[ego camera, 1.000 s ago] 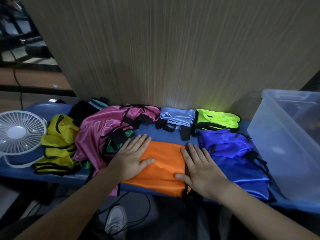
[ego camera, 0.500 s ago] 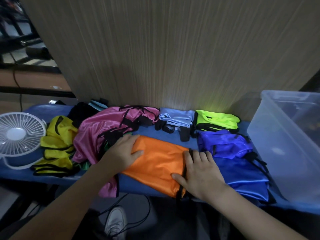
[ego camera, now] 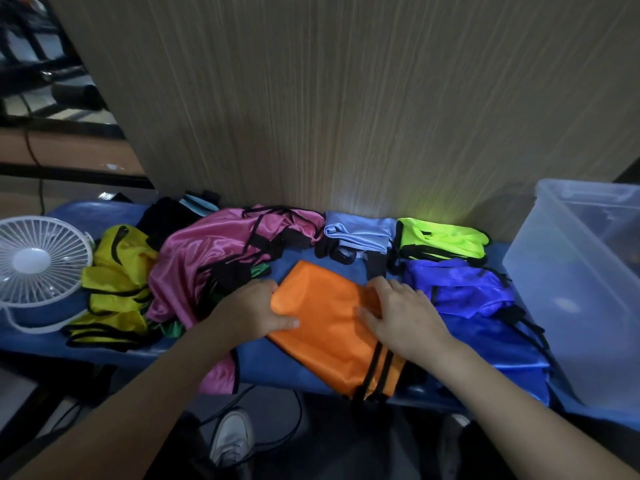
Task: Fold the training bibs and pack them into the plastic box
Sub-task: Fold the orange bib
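Orange bib [ego camera: 332,327] is lying skewed on the blue table [ego camera: 277,367], no longer square as a second ago; left hand [ego camera: 254,311] is gripping its left edge, right hand [ego camera: 403,315] pinching its right fold, likely lifting toward the plastic box [ego camera: 571,292].

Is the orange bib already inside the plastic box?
No, the orange bib lies on the blue table between both hands, left of the plastic box.

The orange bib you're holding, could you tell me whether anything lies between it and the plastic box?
Yes. The blue bib lies on the bench between the orange bib and the plastic box; carried over it, nothing else visible blocks the way.
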